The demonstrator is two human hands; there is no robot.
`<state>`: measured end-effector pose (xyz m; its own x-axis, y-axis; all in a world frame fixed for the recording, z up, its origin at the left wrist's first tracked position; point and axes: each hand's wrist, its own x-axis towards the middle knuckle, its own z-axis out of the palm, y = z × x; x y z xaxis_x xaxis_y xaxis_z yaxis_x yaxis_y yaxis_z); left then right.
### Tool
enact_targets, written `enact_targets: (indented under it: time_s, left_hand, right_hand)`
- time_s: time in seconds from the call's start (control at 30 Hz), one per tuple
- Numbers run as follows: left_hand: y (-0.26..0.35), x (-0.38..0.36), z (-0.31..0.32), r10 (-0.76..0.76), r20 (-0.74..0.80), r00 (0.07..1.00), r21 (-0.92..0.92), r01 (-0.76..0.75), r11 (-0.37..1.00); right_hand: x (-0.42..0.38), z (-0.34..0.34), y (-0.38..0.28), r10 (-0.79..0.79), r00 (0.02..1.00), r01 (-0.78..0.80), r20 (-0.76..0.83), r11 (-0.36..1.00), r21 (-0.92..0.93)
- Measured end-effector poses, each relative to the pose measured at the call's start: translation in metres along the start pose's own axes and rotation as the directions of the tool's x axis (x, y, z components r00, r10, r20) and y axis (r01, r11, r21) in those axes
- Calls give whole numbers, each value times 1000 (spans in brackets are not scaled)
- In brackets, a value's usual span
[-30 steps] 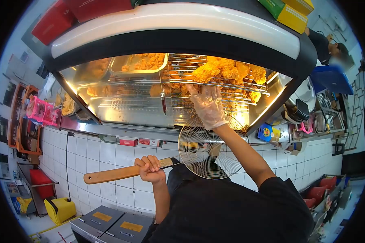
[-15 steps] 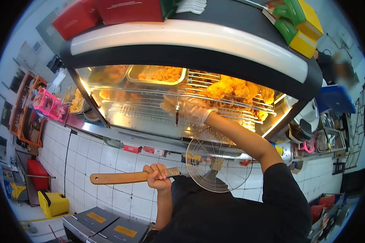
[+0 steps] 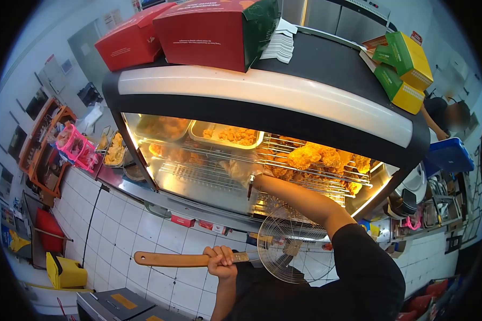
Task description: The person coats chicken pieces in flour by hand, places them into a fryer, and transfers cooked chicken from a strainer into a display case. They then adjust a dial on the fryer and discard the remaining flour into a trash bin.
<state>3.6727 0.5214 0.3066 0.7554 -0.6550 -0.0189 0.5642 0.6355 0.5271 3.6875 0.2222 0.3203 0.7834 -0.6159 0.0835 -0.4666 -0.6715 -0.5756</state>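
Note:
My left hand (image 3: 221, 262) is closed around the wooden handle of a wire skimmer (image 3: 171, 260). Its round mesh basket lies to the right, just below my right forearm. My right hand (image 3: 240, 170), in a clear plastic glove, reaches into a lit food warmer (image 3: 257, 84). It sits behind the glass pane (image 3: 198, 184), near the upper wire rack, and its fingers are blurred; I cannot tell whether they hold anything. Pieces of fried chicken (image 3: 318, 155) rest on the rack to the right of this hand. A metal tray (image 3: 227, 136) of small fried pieces stands behind it.
Red boxes (image 3: 206, 32), white plastic forks (image 3: 279, 45) and green-yellow boxes (image 3: 404, 67) sit on top of the warmer. A pink basket (image 3: 77, 147) stands on the left counter. At right, another person (image 3: 439, 115) is near a blue container (image 3: 449, 155). A yellow bin (image 3: 65, 271) stands on the floor.
My view has tilted up, showing more of the warmer's top. My right hand has reached farther left behind the glass. My left hand keeps hold of the skimmer.

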Motion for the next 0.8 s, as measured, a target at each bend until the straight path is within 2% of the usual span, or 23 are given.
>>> enact_targets:
  time_s: [0.4, 0.63, 0.73, 0.77, 0.8]
  left_hand:
    - [0, 0, -10, 13, -6, 1000, -15, -13, 1000]
    - [2, -2, -3, 19, 12, 1000, 34, -19, 999]
    - [2, 0, -4, 27, 27, 999, 43, -28, 999]
    - [1, 0, -4, 38, 39, 999, 48, -40, 998]
    - [1, 0, -4, 51, 50, 997, 55, -53, 997]
  right_hand:
    - [-22, -9, 20, -40, 999, 41, 12, 997, -60]
    - [-52, -10, 45, -136, 987, 131, -82, 989, -64]
    - [-75, -6, 56, -262, 939, 288, -221, 953, 92]
    - [-87, -15, 50, -349, 908, 346, -231, 937, -51]
    - [-113, -51, 20, -415, 898, 346, -150, 873, -344]
